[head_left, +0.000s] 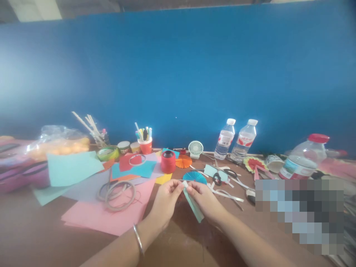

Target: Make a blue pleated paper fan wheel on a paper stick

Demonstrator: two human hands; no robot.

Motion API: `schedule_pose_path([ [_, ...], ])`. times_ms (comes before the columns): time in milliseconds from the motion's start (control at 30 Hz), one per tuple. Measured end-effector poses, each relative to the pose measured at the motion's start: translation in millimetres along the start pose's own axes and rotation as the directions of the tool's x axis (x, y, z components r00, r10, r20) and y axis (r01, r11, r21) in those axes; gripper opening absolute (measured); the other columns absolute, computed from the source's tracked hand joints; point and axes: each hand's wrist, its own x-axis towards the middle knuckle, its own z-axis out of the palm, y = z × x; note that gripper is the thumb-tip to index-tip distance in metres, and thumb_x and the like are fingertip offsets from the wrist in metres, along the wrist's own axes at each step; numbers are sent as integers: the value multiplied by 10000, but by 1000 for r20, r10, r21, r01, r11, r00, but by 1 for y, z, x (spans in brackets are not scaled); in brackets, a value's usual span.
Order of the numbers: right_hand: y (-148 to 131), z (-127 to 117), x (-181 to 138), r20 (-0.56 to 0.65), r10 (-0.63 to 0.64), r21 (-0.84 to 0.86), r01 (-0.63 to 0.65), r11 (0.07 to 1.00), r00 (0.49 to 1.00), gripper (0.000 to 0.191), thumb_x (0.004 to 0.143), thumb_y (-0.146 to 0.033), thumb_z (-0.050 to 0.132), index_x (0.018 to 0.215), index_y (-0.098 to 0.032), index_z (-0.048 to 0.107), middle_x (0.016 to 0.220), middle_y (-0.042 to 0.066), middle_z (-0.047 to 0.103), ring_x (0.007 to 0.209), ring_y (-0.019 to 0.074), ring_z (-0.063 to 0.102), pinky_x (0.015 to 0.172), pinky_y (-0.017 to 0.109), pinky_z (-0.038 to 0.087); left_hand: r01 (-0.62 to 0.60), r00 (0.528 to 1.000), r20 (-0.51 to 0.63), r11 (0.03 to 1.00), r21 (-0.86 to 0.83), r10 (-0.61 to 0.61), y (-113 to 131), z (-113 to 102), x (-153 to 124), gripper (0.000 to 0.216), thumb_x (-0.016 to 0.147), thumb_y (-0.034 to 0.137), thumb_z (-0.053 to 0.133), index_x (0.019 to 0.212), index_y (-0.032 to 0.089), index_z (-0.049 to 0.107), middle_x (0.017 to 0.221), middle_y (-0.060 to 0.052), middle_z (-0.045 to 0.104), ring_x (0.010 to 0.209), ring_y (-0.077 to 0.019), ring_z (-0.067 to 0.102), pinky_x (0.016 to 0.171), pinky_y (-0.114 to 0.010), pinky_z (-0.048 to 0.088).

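Between my two hands is a narrow folded strip of pale green paper (194,204), tilted with its lower end toward me. My left hand (166,198) pinches the strip's far end between thumb and fingers. On the other side my right hand (207,200) grips the same end, thumb on the paper. Just beyond my fingertips lies a blue pleated paper fan (194,177), with an orange pleated paper fan (184,161) behind it. A spool of red thread (168,161) stands upright past my left hand.
Coloured paper sheets (111,218) and tape rings (120,195) lie at left. Scissors (217,178) and paper scraps are right of centre. Behind stand a cup of markers (145,145), a small white fan (195,149) and water bottles (224,142). A larger red-capped bottle (303,157) is at right.
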Motion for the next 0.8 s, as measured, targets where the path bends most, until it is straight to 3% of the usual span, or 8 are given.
schedule_pose_path([
  [167,8,-6,3,-163,44,-6,-45,999,986,489,812,-537,401,530,-160,533,479,-30,431,469,104,374,481,230,288,33,999,-24,996,-81,-35,3,-3,2,232,785,392,538,752,163,548,682,9,552,645,-118,521,621,-231,421],
  [267,4,-10,5,-121,19,-62,-26,998,992,329,768,-442,522,607,-161,579,561,-23,502,527,112,428,518,228,319,55,997,-42,995,-79,-59,6,-4,1,220,764,377,572,759,158,558,703,0,578,646,-112,534,620,-228,435],
  [400,-1,-10,3,-128,22,-276,-57,960,992,187,751,-330,558,664,-172,604,620,-6,572,578,143,501,559,249,369,102,994,-15,991,-91,-104,7,-3,1,199,741,339,604,814,154,592,789,-29,624,699,-128,572,641,-235,457],
  [500,0,-8,-2,-213,-256,-498,120,859,943,96,759,-256,556,791,-193,622,779,40,625,745,197,550,676,298,414,118,993,-18,988,-101,-121,6,-2,2,204,728,312,623,845,146,612,810,-43,636,729,-142,583,653,-244,465],
  [600,2,-6,-6,-112,-536,-698,318,642,837,129,799,-181,507,822,-206,632,832,68,630,821,212,543,749,334,415,112,994,22,983,-143,-110,3,0,0,195,730,301,625,839,140,625,807,-51,643,749,-157,587,703,-280,472],
  [667,3,-4,-8,-46,-593,-740,371,561,804,170,824,-158,471,839,-203,634,812,71,634,789,204,552,725,335,430,91,995,60,983,-158,-83,0,1,-1,175,739,298,617,822,144,632,809,-49,644,772,-166,587,735,-298,469],
  [800,3,0,-8,-74,-643,-730,398,556,762,170,817,-132,471,866,-185,625,816,74,639,777,189,571,708,315,462,47,998,48,994,-95,-42,-4,1,-1,147,733,279,618,790,147,644,804,-50,649,788,-180,588,749,-306,468],
])
